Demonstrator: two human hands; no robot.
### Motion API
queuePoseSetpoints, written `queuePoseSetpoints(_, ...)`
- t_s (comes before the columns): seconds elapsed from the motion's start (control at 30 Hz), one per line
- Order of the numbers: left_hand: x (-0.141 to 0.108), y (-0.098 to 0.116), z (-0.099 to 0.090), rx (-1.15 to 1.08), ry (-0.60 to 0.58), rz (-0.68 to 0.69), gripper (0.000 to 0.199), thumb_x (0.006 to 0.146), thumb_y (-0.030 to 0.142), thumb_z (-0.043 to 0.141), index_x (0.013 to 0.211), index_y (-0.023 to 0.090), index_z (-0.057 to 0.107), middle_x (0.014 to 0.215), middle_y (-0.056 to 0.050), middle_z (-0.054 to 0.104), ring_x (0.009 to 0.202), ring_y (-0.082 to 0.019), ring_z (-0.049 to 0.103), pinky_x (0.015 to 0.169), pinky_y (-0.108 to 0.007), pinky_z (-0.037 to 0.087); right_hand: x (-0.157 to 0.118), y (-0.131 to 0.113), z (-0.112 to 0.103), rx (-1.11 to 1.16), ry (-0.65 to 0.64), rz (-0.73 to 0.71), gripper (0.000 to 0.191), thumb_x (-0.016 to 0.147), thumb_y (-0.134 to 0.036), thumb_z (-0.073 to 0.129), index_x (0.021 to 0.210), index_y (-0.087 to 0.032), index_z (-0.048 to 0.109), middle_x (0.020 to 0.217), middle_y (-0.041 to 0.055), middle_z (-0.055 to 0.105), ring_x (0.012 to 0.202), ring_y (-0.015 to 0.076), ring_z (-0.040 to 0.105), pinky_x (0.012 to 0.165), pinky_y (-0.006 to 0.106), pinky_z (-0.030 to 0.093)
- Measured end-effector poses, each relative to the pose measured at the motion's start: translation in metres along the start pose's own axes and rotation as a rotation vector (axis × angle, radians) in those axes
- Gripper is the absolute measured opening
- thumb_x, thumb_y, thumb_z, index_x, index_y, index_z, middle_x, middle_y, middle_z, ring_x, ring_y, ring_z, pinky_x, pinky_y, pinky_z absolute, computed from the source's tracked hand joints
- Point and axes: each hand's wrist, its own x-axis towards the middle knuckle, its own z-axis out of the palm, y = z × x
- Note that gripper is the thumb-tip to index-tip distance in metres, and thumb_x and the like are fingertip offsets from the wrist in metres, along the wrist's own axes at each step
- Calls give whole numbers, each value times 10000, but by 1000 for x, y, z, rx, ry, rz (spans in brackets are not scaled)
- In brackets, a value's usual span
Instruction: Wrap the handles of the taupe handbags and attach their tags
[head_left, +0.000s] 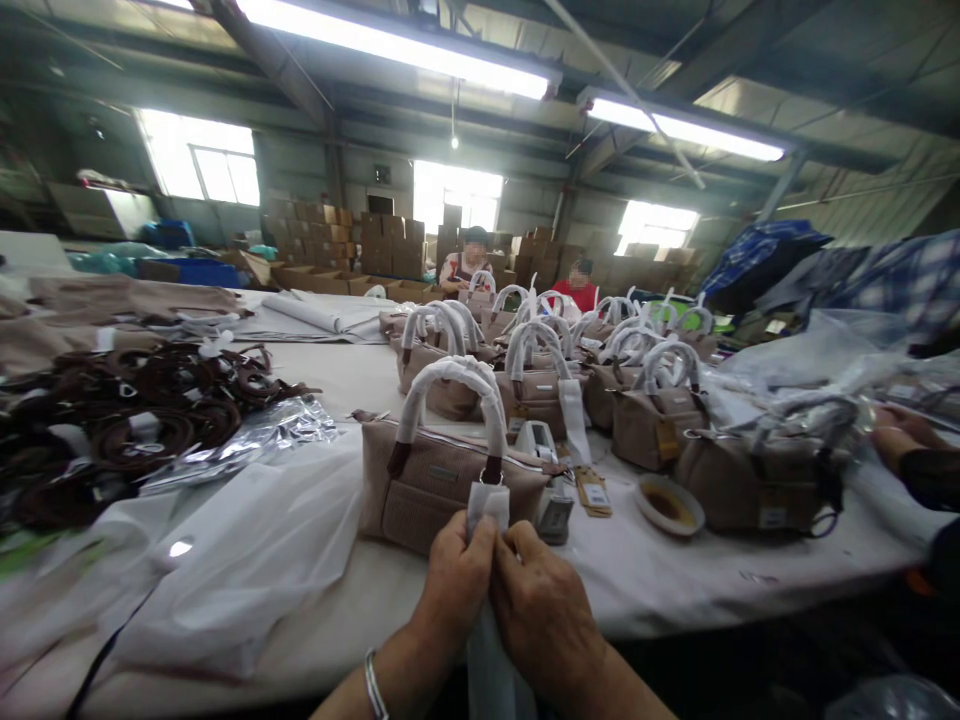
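A beige corduroy handbag (431,505) stands upright on the table in front of me, its handles (450,375) wrapped in white material with brown ends showing. A white wrapped strip (487,497) hangs down over the bag's front from near the right handle end. My left hand (454,575) and my right hand (546,595) pinch this strip side by side, thumbs close together. Its lower end drops between my wrists past the table edge. Whether the strip is a covered strap or only wrapping, I cannot tell. Just behind my right hand is a small grey-and-white device (553,515).
Several similar bags (656,415) crowd the table's middle and right. Cardboard tags (592,490) lie near a shallow dish (670,503) of brown stuff. Coiled brown straps (150,425) and plastic sheeting (262,540) cover the left. Another person's hand (904,430) is at right; two people sit opposite.
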Motion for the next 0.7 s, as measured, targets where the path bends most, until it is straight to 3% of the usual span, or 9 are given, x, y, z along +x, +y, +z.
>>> queuePoseSetpoints(0.13,0,0,-2,29,-33,18,410,845,546,558,817,142,623,767,-71,658,747,-214,594,691,-299,461,2,-4,4,-52,24,41,378,939,-135,378,1269,-82,556,934,137,587,787,256,604,692,388,541)
queuePoseSetpoints(0.37,-1,-1,-11,60,-76,116,481,896,588,456,903,141,633,841,-89,689,830,-244,629,762,-329,468,21,9,-23,309,-66,5,309,948,-174,388,1066,-150,672,850,88,678,768,211,647,734,324,536)
queuePoseSetpoints(0.53,-3,4,-11,105,-62,123,359,875,487,528,935,154,647,863,-86,712,833,-250,651,767,-333,474,32,24,-35,484,-101,68,370,914,-155,470,1198,-232,694,945,49,762,860,220,712,815,331,560)
queuePoseSetpoints(0.7,-3,2,-16,189,-5,69,366,870,483,524,888,149,673,833,-92,720,810,-253,658,730,-324,474,32,21,-29,399,-19,84,371,906,-163,494,1209,-232,696,1023,70,762,936,244,718,851,354,564)
